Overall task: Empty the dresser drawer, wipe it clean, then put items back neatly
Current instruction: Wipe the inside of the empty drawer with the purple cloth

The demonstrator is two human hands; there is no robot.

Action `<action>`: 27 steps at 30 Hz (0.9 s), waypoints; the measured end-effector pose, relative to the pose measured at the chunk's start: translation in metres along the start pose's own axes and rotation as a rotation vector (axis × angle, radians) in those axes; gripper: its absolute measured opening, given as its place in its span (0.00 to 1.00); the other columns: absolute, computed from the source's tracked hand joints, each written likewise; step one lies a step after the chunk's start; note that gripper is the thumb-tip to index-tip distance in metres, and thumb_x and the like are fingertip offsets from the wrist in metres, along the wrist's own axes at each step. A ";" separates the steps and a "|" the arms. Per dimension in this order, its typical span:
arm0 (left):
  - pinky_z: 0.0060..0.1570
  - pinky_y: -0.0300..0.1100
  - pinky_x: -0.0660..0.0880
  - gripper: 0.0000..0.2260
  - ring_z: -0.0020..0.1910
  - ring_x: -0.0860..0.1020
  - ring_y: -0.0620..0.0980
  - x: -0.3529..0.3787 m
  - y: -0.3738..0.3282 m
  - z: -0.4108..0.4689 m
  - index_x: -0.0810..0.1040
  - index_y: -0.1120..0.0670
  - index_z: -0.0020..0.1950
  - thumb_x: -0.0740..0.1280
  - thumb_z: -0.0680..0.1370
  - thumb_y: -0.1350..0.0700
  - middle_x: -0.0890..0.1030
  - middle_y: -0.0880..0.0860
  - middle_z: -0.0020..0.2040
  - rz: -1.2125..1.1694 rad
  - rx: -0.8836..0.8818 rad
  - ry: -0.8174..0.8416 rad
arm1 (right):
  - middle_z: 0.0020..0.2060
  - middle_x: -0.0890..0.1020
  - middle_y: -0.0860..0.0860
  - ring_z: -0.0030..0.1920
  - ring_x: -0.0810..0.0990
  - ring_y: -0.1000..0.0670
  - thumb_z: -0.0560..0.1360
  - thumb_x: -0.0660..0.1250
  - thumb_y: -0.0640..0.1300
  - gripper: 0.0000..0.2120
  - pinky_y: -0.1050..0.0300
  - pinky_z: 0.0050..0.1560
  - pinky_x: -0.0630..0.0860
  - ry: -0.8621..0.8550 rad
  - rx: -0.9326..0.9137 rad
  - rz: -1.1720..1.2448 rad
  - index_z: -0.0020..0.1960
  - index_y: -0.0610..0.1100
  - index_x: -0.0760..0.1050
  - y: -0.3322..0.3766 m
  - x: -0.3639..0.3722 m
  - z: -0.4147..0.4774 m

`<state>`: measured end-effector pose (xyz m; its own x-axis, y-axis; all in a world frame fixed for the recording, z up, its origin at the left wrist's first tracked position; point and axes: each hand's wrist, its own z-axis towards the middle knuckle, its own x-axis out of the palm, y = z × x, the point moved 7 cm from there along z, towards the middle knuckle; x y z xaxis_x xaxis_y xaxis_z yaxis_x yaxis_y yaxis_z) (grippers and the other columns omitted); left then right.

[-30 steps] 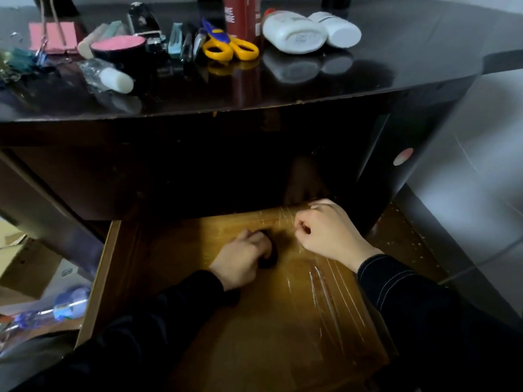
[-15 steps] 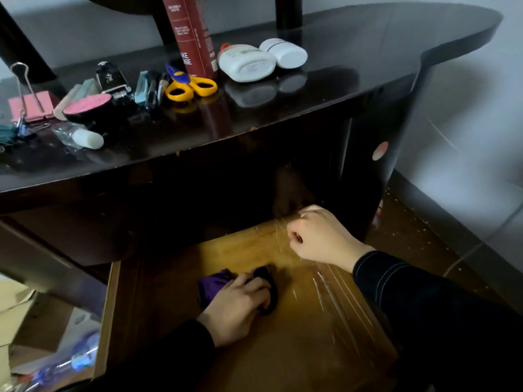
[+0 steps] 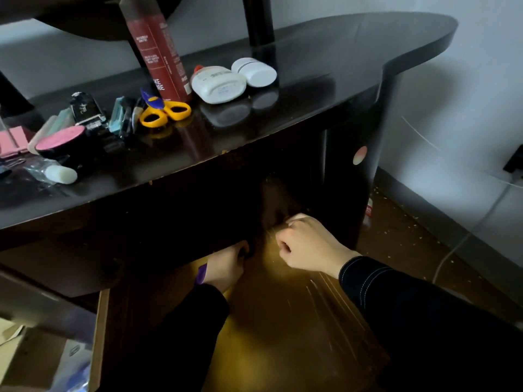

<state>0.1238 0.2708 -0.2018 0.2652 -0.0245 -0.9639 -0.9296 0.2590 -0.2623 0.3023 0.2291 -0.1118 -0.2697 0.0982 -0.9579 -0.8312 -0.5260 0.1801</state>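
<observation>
The wooden drawer (image 3: 283, 329) is pulled out under the dark dresser top (image 3: 325, 89), its floor bare and lined with clear film. My left hand (image 3: 225, 267) reaches to the drawer's back, pressing a purple cloth (image 3: 201, 274) on the floor; only a corner of the cloth shows. My right hand (image 3: 305, 244) is a closed fist resting at the drawer's back right, with no object visible in it. On the dresser top lie the removed items: yellow scissors (image 3: 165, 111), a red spray can (image 3: 157, 49), two white bottles (image 3: 218, 84), a pink-lidded jar (image 3: 60, 141).
A pink binder clip (image 3: 12, 141), a small clear tube (image 3: 53, 172) and dark cosmetics (image 3: 87, 111) crowd the top's left. Cardboard boxes (image 3: 25, 357) stand left of the drawer. At the right are a white wall (image 3: 467, 108), a cable (image 3: 475, 224) and a crumb-strewn floor (image 3: 404, 239).
My left hand slid the purple cloth from the drawer's middle toward its back, under the dresser's edge. My right fist stayed in place. The view tilted upward.
</observation>
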 end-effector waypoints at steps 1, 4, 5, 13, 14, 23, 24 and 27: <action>0.54 0.41 0.72 0.12 0.57 0.76 0.51 -0.002 -0.007 -0.009 0.77 0.49 0.53 0.65 0.74 0.63 0.79 0.48 0.58 0.006 0.062 0.023 | 0.22 0.66 0.59 0.25 0.64 0.59 0.76 0.62 0.42 0.11 0.54 0.75 0.63 0.004 -0.007 -0.010 0.35 0.48 0.73 0.001 0.000 -0.001; 0.59 0.43 0.69 0.10 0.58 0.71 0.50 0.000 -0.031 -0.055 0.76 0.47 0.51 0.66 0.73 0.60 0.75 0.44 0.62 0.018 0.284 0.102 | 0.23 0.66 0.59 0.27 0.68 0.56 0.75 0.62 0.42 0.11 0.53 0.74 0.64 0.012 -0.034 -0.053 0.34 0.48 0.71 0.004 0.001 -0.001; 0.60 0.42 0.69 0.09 0.59 0.70 0.48 0.002 -0.034 -0.071 0.76 0.46 0.50 0.66 0.73 0.58 0.75 0.42 0.63 0.013 0.343 0.129 | 0.24 0.69 0.58 0.28 0.71 0.53 0.75 0.62 0.43 0.11 0.53 0.74 0.65 0.013 -0.037 -0.065 0.34 0.47 0.72 0.004 0.002 -0.001; 0.61 0.45 0.71 0.10 0.63 0.73 0.52 -0.002 -0.006 -0.046 0.78 0.51 0.53 0.68 0.76 0.64 0.76 0.49 0.65 -0.053 0.211 0.057 | 0.27 0.77 0.54 0.31 0.76 0.51 0.76 0.61 0.43 0.11 0.53 0.73 0.65 0.000 -0.010 -0.018 0.36 0.47 0.75 0.001 0.001 -0.002; 0.58 0.45 0.72 0.10 0.61 0.75 0.53 -0.004 -0.004 -0.029 0.78 0.51 0.54 0.67 0.76 0.64 0.78 0.50 0.62 -0.051 0.142 0.030 | 0.26 0.76 0.54 0.30 0.75 0.51 0.76 0.61 0.42 0.11 0.52 0.72 0.66 0.001 -0.008 -0.003 0.35 0.46 0.74 0.001 -0.001 -0.003; 0.50 0.44 0.76 0.16 0.54 0.79 0.53 0.006 -0.014 0.004 0.76 0.49 0.60 0.64 0.75 0.64 0.79 0.51 0.57 0.017 -0.031 0.024 | 0.25 0.74 0.54 0.30 0.74 0.50 0.73 0.63 0.41 0.10 0.48 0.68 0.70 0.013 -0.025 -0.022 0.34 0.46 0.73 0.004 -0.007 -0.005; 0.52 0.45 0.76 0.15 0.56 0.78 0.53 0.004 -0.016 -0.004 0.75 0.49 0.59 0.64 0.76 0.63 0.78 0.50 0.59 0.020 -0.013 0.027 | 0.25 0.73 0.54 0.30 0.74 0.50 0.74 0.63 0.41 0.10 0.48 0.68 0.70 0.020 -0.033 -0.028 0.34 0.46 0.73 0.005 -0.008 -0.006; 0.57 0.46 0.75 0.13 0.61 0.76 0.51 0.002 -0.025 -0.032 0.74 0.48 0.58 0.65 0.76 0.62 0.75 0.48 0.61 0.026 0.083 0.053 | 0.30 0.78 0.53 0.37 0.78 0.49 0.76 0.62 0.43 0.10 0.49 0.73 0.65 0.077 -0.057 -0.048 0.37 0.46 0.76 0.011 -0.010 -0.013</action>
<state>0.1391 0.2334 -0.1987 0.2257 -0.0675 -0.9719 -0.9109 0.3392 -0.2351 0.3019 0.2119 -0.1034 -0.1905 0.0605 -0.9798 -0.8129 -0.5693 0.1229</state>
